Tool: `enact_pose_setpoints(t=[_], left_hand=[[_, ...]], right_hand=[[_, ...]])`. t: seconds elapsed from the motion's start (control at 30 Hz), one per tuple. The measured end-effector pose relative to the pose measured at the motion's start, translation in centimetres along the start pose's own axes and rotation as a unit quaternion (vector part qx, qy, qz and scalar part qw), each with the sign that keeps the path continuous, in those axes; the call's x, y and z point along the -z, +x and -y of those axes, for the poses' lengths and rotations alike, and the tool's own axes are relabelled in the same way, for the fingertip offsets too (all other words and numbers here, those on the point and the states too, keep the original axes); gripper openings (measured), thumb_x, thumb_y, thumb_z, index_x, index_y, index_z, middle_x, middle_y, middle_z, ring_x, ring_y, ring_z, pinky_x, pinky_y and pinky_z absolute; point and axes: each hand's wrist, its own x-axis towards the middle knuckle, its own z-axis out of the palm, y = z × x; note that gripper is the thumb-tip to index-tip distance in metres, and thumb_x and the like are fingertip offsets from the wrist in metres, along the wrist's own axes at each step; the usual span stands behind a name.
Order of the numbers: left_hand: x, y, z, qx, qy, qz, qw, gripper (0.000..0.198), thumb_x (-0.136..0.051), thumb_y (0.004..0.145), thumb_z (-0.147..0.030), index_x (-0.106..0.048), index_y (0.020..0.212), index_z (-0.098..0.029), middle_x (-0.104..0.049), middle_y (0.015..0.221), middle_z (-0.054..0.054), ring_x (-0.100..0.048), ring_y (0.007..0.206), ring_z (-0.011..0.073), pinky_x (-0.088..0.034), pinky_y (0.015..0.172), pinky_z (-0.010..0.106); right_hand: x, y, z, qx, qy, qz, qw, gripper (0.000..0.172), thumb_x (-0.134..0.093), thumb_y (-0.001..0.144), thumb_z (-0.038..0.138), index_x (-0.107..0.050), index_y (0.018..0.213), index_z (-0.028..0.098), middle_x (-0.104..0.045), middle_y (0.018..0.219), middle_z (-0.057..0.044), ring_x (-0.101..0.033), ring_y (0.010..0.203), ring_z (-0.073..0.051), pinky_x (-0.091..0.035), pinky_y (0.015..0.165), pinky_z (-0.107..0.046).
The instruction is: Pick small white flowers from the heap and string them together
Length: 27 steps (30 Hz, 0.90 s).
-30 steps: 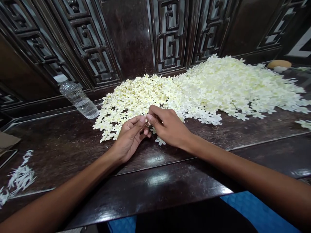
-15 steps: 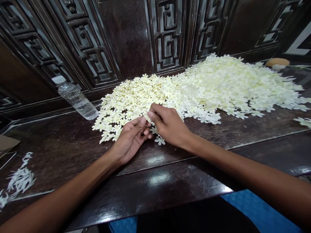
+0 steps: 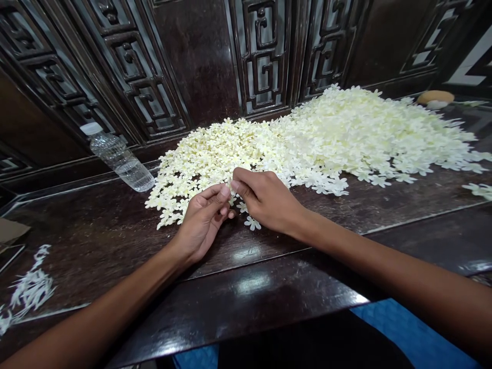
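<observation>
A large heap of small cream-white five-petalled flowers point(image 3: 346, 133) spreads across the dark wooden table point(image 3: 238, 261). My left hand point(image 3: 203, 220) and my right hand point(image 3: 265, 200) meet at the heap's front edge. Their fingertips pinch a small cream flower point(image 3: 230, 187) from both sides, and the fingers hide most of it. Just below my right hand, one loose flower point(image 3: 252, 223) lies on the wood. Several more flowers lie under and beside my left fingers.
A plastic water bottle point(image 3: 119, 160) lies on its side at the left, against the carved dark wood panelling point(image 3: 261, 56). White strips point(image 3: 31, 287) lie at the far left, near a piece of cardboard point(image 3: 9, 230). A tan rounded object point(image 3: 435, 97) sits far right.
My hands have drawn closer, with the left fingertips now up against the pinched flower. The view has shifted slightly.
</observation>
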Motion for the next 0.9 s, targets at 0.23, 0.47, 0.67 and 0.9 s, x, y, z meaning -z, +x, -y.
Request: enact_pose_setpoints(t=[0.23,0.47,0.67,0.9], left_hand=[[0.3,0.2,-0.3,0.018,-0.014,-0.009,1.000,0.024,-0.082,0.087,-0.032,-0.067,0.084,-0.013,-0.055,0.080,-0.001,-0.043,0.062,0.0061,-0.051,0.064,0.024],[0.2,0.2,-0.1,0.022,-0.011,0.007,1.000,0.025,-0.082,0.087,-0.036,-0.071,0.087,-0.013,-0.050,0.071,-0.003,-0.042,0.060,0.0069,-0.049,0.064,0.023],[-0.2,0.0,-0.3,0.025,-0.014,0.014,0.999,0.029,-0.084,0.085,-0.039,-0.070,0.084,-0.014,-0.054,0.074,-0.002,-0.043,0.061,0.0071,-0.050,0.064,0.023],[-0.4,-0.3,-0.2,0.024,-0.025,0.008,0.999,0.034,-0.089,0.079,-0.041,-0.070,0.085,-0.014,-0.054,0.073,-0.002,-0.043,0.060,0.0068,-0.049,0.064,0.023]], right_hand=[[0.8,0.0,-0.5,-0.090,-0.194,-0.062,0.975,0.034,-0.037,0.106,0.036,-0.064,0.102,0.015,-0.063,0.071,-0.009,-0.042,0.056,-0.015,-0.024,0.060,-0.031],[0.3,-0.3,0.8,0.018,-0.188,0.006,0.982,0.022,-0.044,0.105,0.031,-0.060,0.116,0.021,-0.073,0.096,-0.011,-0.049,0.062,-0.016,-0.020,0.058,-0.032],[0.3,-0.4,0.5,0.022,-0.166,-0.010,0.986,0.019,-0.045,0.103,0.028,-0.062,0.111,0.022,-0.071,0.097,-0.008,-0.049,0.066,-0.017,-0.018,0.059,-0.032],[0.1,-0.4,0.0,0.059,-0.086,-0.019,0.994,0.026,-0.038,0.107,0.032,-0.060,0.100,0.020,-0.066,0.086,-0.005,-0.048,0.069,-0.016,-0.023,0.062,-0.031]])
